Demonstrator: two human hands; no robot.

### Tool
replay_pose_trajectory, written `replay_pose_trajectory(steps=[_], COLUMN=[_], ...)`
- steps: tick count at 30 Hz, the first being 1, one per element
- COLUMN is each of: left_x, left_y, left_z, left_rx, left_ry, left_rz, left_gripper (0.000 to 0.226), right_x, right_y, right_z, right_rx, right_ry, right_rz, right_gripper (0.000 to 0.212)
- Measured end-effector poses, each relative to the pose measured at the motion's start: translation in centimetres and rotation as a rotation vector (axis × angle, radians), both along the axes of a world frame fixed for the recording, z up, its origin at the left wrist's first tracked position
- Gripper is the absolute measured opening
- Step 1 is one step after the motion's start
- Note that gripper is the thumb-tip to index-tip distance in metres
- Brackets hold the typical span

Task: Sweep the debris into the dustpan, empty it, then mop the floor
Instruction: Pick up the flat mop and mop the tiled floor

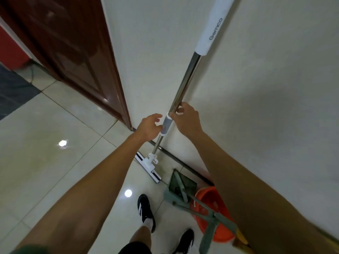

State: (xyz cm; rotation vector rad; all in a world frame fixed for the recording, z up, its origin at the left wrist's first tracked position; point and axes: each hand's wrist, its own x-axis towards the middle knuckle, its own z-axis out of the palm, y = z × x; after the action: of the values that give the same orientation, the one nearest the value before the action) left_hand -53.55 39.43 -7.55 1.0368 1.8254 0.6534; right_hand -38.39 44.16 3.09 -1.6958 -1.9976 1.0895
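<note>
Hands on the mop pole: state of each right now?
Left hand: fingers curled at the grey collar of the mop pole, grip not clearly closed; cannot tell.
Right hand: pinching the pole just above the collar.
</note>
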Motion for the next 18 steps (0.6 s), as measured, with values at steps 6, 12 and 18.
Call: replay_pose_trajectory(steps=[6, 12, 18], left_x=[1.3, 1.6, 1.6], left_y=[1.7, -0.7, -6.8], left_z=[0.6, 1.0, 1.6], left_rx=[0.031, 0.054, 0.066], left_ry=[0.051, -0.007, -0.020], left_rz=[-0.163, -0.129, -0.074], left_gripper=[0.046, 0.035, 0.038], right_x=[-1.2, -0.9, -0.5], right_y=[0.2, -2.1, -7.6], right_z=[0.0, 1.1, 2.1], right_rx=[0.064, 0.071, 0.056], right_ry=[0.099, 0.054, 0.087], right_rz=[-0.129, -0.087, 0.051], right_gripper=[0.023, 0.019, 0.015])
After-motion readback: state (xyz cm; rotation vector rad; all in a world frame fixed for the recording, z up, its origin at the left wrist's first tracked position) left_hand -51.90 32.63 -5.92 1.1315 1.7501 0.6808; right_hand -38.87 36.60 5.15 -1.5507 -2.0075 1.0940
